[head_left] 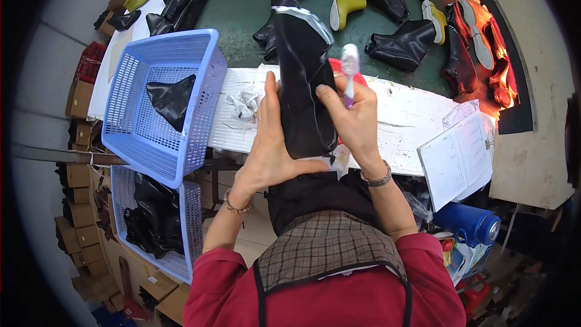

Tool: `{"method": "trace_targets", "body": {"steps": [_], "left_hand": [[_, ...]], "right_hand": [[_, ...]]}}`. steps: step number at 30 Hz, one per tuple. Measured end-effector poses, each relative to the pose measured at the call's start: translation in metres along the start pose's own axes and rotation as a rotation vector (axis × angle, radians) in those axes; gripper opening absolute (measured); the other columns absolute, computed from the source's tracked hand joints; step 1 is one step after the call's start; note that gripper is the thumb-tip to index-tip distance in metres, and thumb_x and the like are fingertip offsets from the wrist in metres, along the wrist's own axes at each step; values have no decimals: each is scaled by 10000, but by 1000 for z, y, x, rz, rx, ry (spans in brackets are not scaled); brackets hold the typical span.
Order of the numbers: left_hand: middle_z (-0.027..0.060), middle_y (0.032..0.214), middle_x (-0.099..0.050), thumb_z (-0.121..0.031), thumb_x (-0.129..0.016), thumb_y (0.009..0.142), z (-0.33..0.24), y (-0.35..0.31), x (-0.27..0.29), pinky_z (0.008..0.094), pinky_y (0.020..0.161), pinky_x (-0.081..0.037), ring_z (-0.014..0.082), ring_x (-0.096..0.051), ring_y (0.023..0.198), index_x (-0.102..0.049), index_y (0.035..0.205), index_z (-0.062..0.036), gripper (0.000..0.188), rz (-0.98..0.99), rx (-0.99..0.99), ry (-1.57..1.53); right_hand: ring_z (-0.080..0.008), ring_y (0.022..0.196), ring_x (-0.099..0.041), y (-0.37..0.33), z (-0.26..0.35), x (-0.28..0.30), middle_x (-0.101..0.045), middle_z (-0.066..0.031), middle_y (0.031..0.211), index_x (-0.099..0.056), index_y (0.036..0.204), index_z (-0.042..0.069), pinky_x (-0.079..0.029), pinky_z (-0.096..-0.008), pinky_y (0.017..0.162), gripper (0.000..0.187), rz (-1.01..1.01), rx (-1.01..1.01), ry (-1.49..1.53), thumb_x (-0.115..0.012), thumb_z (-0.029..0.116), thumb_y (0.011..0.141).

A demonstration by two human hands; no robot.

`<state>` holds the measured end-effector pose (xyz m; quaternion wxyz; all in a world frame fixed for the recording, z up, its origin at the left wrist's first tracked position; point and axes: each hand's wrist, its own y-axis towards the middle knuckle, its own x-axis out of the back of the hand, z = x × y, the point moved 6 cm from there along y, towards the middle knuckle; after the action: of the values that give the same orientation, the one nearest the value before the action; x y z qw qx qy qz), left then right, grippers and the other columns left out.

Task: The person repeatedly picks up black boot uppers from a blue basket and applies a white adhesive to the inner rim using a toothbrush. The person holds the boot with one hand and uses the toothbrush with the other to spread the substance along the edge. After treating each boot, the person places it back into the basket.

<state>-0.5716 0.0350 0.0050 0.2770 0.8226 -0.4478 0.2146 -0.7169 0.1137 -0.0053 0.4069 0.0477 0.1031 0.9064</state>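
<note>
A black leather boot upper (305, 79) with a pale band along its far edge stands between my hands above the white board. My left hand (266, 148) supports it from the left and near side, fingers up along its side and thumb below the near end. In my right hand (356, 115) is a toothbrush (350, 66) with a whitish head and purple handle. The thumb of that hand also presses the right side of the upper. Crumpled white scraps (244, 106) lie left of it, and a red cloth (351, 71) shows partly behind my right hand.
A blue plastic basket (203, 100) holding one black upper stands at left; a second basket (193, 230) with black pieces sits below it. Across the green table (242, 0) lie yellow and black boots. At right are an open notebook (454, 157) and a blue flask (463, 224).
</note>
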Motion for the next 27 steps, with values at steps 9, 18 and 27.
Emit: {"method": "trace_targets", "body": {"steps": [9,18,27], "left_hand": [[253,1516,-409,47,-740,815,27,-34,15,422,1134,-395,375,-465,1381,-211,1595,24,943,-315,-34,151],[307,1596,-285,-5,-744,788,20,-28,28,514,1206,-275,475,-291,1478,-231,1578,57,944,-230,-97,341],[307,1640,-187,91,-736,688,13,-21,17,541,1221,-238,511,-204,1507,-232,1592,22,1037,-126,-71,410]], "right_hand": [[-106,660,-557,2,-10,48,-621,-50,761,-737,985,43,-424,-291,578,229,85,4,-331,-764,260,920],[-228,773,-628,-4,-41,61,-606,-39,794,-734,766,105,-499,-407,672,97,271,446,-1344,-769,194,782],[-113,704,-621,-9,13,89,-686,-53,871,-790,999,30,-476,-239,569,129,36,174,-444,-779,80,881]]}}
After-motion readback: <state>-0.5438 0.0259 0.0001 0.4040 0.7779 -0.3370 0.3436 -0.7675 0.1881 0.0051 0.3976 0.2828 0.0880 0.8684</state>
